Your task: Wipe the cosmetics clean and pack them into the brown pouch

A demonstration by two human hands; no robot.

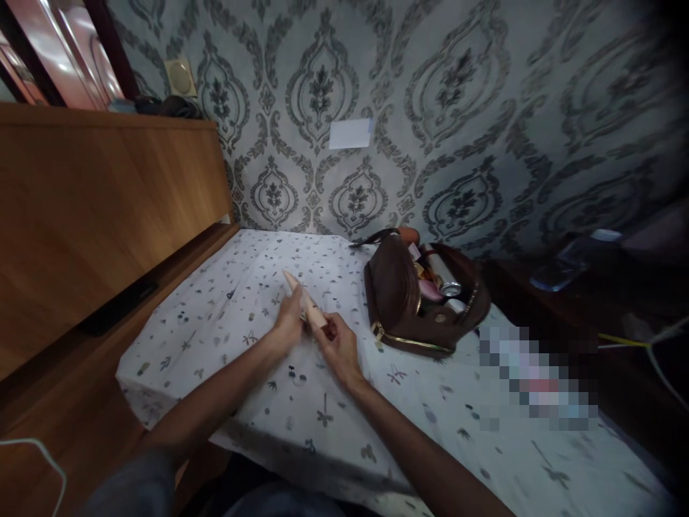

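Between my two hands is a beige cosmetic-type tube (pixel 313 310), tilted, with a flat narrow end pointing up and away to the left. My left hand (pixel 289 316) is closed around its left side, slightly blurred. The fingers of my right hand (pixel 339 346) are closed on its lower end. Both hands are just above a white cloth (pixel 215 337) printed with small plants and leaves. To their right stands an open dark brown bag (pixel 395 287) with gold zips, holding a silver cylinder (pixel 441 271), a pink item (pixel 430 290) and other small things.
A wooden cabinet (pixel 108 179) borders the cloth on the left. Patterned wallpaper (pixel 323 72) rises behind, with a white card (pixel 351 134) on it. A blurred-out patch (pixel 538 380) hides something right of the bag. A pale cable (pixel 48 459) hangs lower left.
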